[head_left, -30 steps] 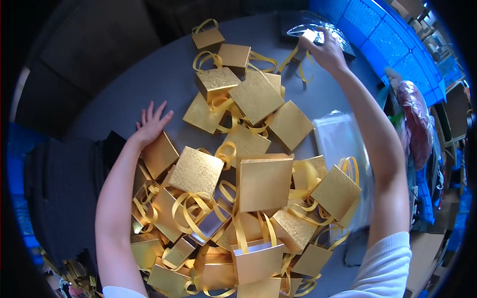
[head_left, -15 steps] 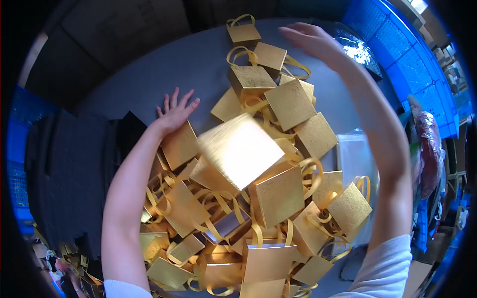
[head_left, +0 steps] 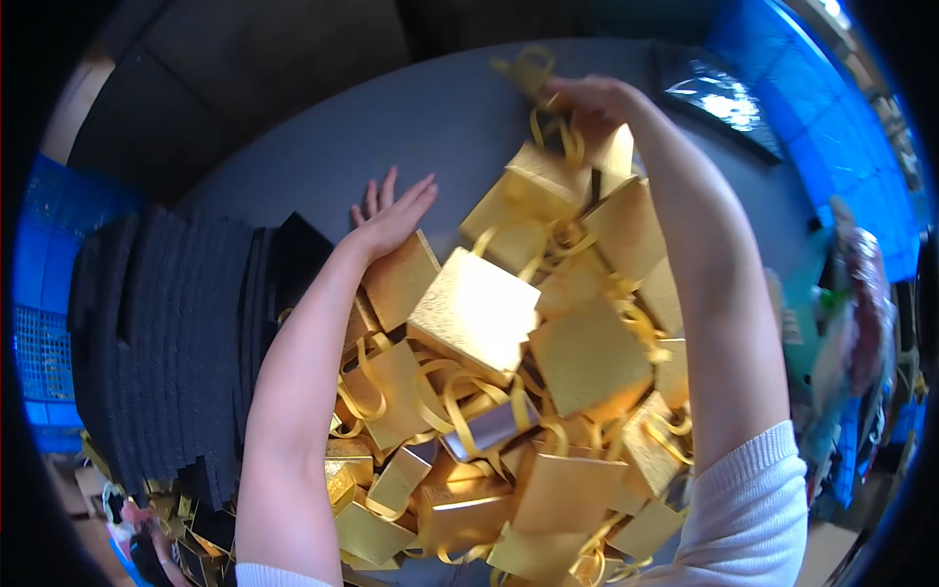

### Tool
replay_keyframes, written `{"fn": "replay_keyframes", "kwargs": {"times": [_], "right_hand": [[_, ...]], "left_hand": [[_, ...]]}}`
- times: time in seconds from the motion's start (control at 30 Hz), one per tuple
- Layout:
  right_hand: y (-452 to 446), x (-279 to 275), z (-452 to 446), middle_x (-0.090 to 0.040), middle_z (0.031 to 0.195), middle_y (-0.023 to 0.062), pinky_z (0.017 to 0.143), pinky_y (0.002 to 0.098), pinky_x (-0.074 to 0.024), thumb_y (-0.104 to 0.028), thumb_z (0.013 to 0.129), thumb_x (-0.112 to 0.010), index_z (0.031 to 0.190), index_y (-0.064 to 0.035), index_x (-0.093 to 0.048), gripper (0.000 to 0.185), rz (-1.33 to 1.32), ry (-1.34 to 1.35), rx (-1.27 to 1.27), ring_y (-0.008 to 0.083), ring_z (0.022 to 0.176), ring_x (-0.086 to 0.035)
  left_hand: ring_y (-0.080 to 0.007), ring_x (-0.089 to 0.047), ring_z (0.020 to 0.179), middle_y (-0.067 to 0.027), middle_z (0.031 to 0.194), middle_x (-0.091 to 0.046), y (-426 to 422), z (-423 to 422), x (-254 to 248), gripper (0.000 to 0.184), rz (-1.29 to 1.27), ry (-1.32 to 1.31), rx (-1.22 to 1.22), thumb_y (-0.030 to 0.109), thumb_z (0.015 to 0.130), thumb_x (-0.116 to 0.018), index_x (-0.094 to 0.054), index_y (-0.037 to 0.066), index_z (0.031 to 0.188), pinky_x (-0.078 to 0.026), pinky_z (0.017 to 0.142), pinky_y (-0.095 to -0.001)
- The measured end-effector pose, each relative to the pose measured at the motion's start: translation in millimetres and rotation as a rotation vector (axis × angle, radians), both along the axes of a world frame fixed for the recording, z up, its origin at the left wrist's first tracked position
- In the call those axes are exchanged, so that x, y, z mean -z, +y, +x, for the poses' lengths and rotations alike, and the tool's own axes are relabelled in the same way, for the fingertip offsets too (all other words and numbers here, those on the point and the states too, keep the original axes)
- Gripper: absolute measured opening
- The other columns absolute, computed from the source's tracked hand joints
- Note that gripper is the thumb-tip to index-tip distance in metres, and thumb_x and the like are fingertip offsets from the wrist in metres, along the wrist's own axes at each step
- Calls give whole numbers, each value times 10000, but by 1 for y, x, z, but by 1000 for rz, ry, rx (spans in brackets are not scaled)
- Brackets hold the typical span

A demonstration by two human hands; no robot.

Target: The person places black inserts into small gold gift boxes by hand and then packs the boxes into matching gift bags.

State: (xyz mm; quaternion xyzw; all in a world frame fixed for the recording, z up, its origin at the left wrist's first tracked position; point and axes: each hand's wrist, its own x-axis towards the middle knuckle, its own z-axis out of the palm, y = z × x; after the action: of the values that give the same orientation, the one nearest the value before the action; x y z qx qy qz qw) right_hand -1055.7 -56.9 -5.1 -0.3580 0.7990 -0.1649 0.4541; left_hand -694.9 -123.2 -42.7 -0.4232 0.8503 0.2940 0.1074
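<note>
A heap of small gold gift bags (head_left: 592, 357) with yellow ribbon handles covers the middle of the grey table. My left hand (head_left: 396, 217) has its fingers spread and lies against a gold bag (head_left: 401, 282) at the heap's left side. My right hand (head_left: 597, 101) is at the far end of the heap, bent over the farthest bags, next to a blurred yellow ribbon handle (head_left: 533, 67). Its fingertips are smeared by motion and partly hidden, so a grip cannot be made out. A brightly lit gold bag (head_left: 474, 308) lies between my arms.
A tall stack of black foam sheets (head_left: 161, 352) stands at the left. A shiny plastic-wrapped packet (head_left: 722, 103) lies at the far right of the grey table (head_left: 323, 147). Blue crates (head_left: 831, 127) line the right side, with plastic bags (head_left: 861, 303) nearer me.
My right hand has come down onto the far bags, and the farthest bags have shifted nearer and closer together. My left hand stays by the same bag. The whole view has shifted somewhat.
</note>
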Motion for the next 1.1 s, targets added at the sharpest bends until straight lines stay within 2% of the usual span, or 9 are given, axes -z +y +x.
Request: {"fn": "replay_keyframes", "kwargs": {"times": [0.13,0.2,0.3,0.4,0.6,0.7,0.8,1.0,1.1], "right_hand": [[67,-44,70,-561,1191,80,850,429,-487,-593,759,-639,1218,-99,-558,679,-40,-393,-71,248,999,-571],[87,-58,105,-543,1215,82,896,519,-465,-591,762,-625,1242,-96,-547,694,7,-458,-99,255,984,-575],[121,-79,156,-502,1260,112,966,611,-416,-577,757,-630,1320,-84,-494,761,46,-590,-170,272,1014,-563],[143,-84,177,-499,1267,135,892,564,-483,-564,743,-646,1349,-87,-468,792,-20,-657,-306,274,1032,-554],[233,-152,299,-506,1285,158,796,391,-534,-540,721,-670,1381,-32,-412,871,-139,-444,-581,228,1072,-544],[279,-151,351,-470,1324,191,979,386,-447,-460,687,-729,1426,-11,-302,965,-216,-211,-721,307,1200,-489],[329,-158,395,-429,1351,200,1098,464,-310,-425,634,-761,1418,-24,-311,989,-557,229,-647,357,1285,-390],[417,-185,533,-349,1406,219,1131,452,-259,-329,596,-821,1448,-52,-256,1059,-773,-156,-724,362,1356,-297],[442,-182,581,-312,1467,180,1141,411,-241,-299,615,-814,1461,-52,-266,1038,-642,-322,-713,317,1394,-268]], "left_hand": [[-277,170,1454,-19,1604,65,-6,15,4,691,100,0,97,717,906,-218,-302,345,1482,69,1146,-510],[-278,-137,1457,-88,1573,-198,19,29,-17,744,307,138,2,691,926,-240,-372,197,1466,-161,1155,-461],[-158,-597,926,-73,1139,-617,56,58,-92,765,801,92,-5,712,912,-296,-565,109,1297,-491,763,-348],[-140,-593,908,-46,1111,-631,79,73,-126,810,688,-15,123,764,862,-340,-598,104,1255,-459,753,-310],[-159,-591,1027,-51,1154,-653,178,197,-189,481,608,5,208,388,939,-562,-576,47,1279,-462,893,-295],[-204,-565,1165,-116,1264,-608,246,254,-250,454,525,-80,71,303,900,-635,-594,14,1247,-419,1018,-302],[-234,-564,1173,-133,1218,-625,303,338,-241,528,95,177,-27,300,807,-745,-598,-10,1208,-418,1027,-352],[-191,-411,1280,-64,1398,-395,464,399,-210,1047,677,1260,-438,175,666,-853,-200,51,1475,-369,1055,-329],[-176,-407,1260,-74,1339,-405,492,427,-204,1135,623,1328,-503,174,641,-858,-113,68,1491,-383,1031,-317]]}}
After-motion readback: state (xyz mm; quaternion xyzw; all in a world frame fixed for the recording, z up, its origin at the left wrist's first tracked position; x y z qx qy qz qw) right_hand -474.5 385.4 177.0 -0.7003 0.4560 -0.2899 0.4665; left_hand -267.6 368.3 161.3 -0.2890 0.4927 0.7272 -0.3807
